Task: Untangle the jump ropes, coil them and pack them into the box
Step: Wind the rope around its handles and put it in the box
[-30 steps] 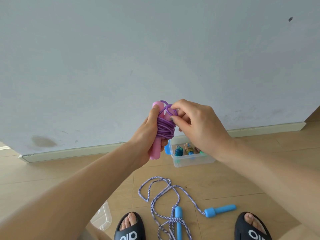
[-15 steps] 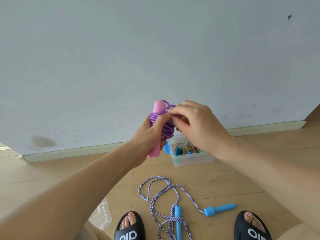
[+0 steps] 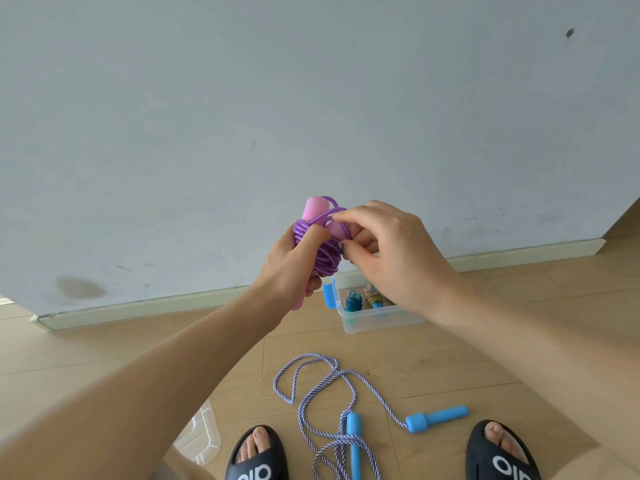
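wood floor (image 3: 104,358) | purple rope (image 3: 323,249) wrapped in left hand (image 3: 294,268) | right hand (image 3: 391,251) pinching loop

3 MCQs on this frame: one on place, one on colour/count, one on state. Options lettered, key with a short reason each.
1. Where is the clear box?
A. on the floor by the wall
B. in the left hand
C. between the sandals

2. What colour are the handles of the striped rope on the floor?
A. pink
B. blue
C. green

3. What state is the purple rope in?
A. loose on the floor
B. packed in the box
C. wound around its pink handles, held in both hands

Key: A, it sits near the baseboard; B, both handles are blue; C, the left hand and right hand grip the bundle.
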`<state>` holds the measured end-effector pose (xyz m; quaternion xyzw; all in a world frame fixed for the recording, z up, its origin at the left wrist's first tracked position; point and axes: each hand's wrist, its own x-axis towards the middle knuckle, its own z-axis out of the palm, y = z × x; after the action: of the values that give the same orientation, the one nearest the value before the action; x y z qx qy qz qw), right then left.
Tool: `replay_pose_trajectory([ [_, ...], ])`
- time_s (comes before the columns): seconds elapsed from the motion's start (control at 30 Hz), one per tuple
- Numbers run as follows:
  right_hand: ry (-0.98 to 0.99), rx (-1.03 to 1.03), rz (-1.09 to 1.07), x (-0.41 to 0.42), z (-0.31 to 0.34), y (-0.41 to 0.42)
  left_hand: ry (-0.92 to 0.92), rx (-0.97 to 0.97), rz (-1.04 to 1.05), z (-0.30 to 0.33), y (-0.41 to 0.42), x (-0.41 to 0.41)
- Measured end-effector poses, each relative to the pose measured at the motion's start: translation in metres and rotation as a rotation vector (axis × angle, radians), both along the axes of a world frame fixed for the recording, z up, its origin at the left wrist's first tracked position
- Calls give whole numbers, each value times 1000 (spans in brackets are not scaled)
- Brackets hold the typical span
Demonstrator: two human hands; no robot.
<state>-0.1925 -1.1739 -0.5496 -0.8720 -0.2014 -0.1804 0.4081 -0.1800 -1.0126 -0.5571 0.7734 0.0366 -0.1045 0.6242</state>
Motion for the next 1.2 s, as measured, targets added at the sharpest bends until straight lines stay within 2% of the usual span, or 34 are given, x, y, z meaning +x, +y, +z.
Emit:
replay_pose_trajectory([
  [0.33, 327, 209, 74, 4, 24, -13, -132, 104, -6, 5, 1, -3],
  [0.43, 403, 210, 124, 8, 27, -18, -170, 111, -33, 5, 3, -4],
  [0.63, 370, 134, 119, 6, 25, -18, -228, 186, -59, 1, 6, -3],
  [0.77, 354, 171, 107, 7, 24, -20, -231, 215, -122, 3, 6, -7],
  [0.87, 388, 196, 113, 7, 22, -21, -245, 322, -121, 2, 8, -8],
  [1.03, 392, 251, 128, 5, 24, -17, -529, 426, -40, 4, 5, -10],
  [1.2, 391, 202, 132, 4, 25, -18, -565, 467, -34, 4, 4, -11],
])
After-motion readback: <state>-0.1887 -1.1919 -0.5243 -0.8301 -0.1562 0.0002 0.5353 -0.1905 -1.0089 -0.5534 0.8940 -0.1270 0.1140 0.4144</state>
